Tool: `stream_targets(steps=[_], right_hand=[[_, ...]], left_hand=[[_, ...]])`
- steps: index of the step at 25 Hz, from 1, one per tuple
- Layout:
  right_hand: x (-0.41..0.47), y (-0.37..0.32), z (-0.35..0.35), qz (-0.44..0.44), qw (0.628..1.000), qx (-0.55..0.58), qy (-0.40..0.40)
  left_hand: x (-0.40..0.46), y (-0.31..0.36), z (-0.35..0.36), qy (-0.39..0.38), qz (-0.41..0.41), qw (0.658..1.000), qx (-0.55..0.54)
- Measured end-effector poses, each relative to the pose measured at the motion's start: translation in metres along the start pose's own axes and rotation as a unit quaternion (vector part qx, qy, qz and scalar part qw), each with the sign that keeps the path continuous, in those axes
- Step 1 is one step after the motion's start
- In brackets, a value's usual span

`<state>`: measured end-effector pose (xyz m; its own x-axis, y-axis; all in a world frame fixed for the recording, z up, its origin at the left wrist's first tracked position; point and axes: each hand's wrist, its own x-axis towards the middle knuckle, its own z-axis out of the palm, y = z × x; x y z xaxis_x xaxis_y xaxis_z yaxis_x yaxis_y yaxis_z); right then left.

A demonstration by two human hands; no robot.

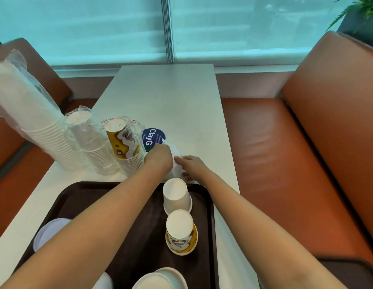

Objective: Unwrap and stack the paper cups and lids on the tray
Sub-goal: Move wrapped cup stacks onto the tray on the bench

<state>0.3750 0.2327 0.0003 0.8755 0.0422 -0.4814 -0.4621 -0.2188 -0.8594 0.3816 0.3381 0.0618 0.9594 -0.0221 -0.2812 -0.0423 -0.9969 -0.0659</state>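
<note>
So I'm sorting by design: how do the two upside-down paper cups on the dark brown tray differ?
The plain white paper cup has no print, while the yellow and brown patterned paper cup carries a swirl design. The plain white paper cup stands farther from the person, near the tray's far edge; the patterned one stands nearer, just behind it. Both are inverted, bases up, on the dark brown plastic tray, along its right side.
</note>
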Motion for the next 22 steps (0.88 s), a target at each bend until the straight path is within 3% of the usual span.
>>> stream_targets(steps=[5,9,12,18,22], right_hand=[[-0.057,-0.009,-0.062,-0.047,0.994,0.031,0.091],[-0.141,0.007,-0.130,-0.083,0.977,0.050,0.191],[-0.203,0.058,-0.172,-0.056,0.962,0.044,0.262],[-0.288,0.201,-0.199,0.085,0.943,0.053,0.318],[-0.327,0.286,-0.186,0.174,0.938,0.051,0.296]], left_hand=[[-0.038,0.003,-0.050,0.031,0.026,0.990,-0.134],[-0.119,0.053,-0.093,0.073,0.128,0.960,-0.239],[-0.196,0.109,-0.088,0.077,0.224,0.929,-0.284],[-0.274,0.201,0.016,-0.094,0.268,0.919,-0.272],[-0.289,0.243,0.105,-0.216,0.181,0.922,-0.266]])
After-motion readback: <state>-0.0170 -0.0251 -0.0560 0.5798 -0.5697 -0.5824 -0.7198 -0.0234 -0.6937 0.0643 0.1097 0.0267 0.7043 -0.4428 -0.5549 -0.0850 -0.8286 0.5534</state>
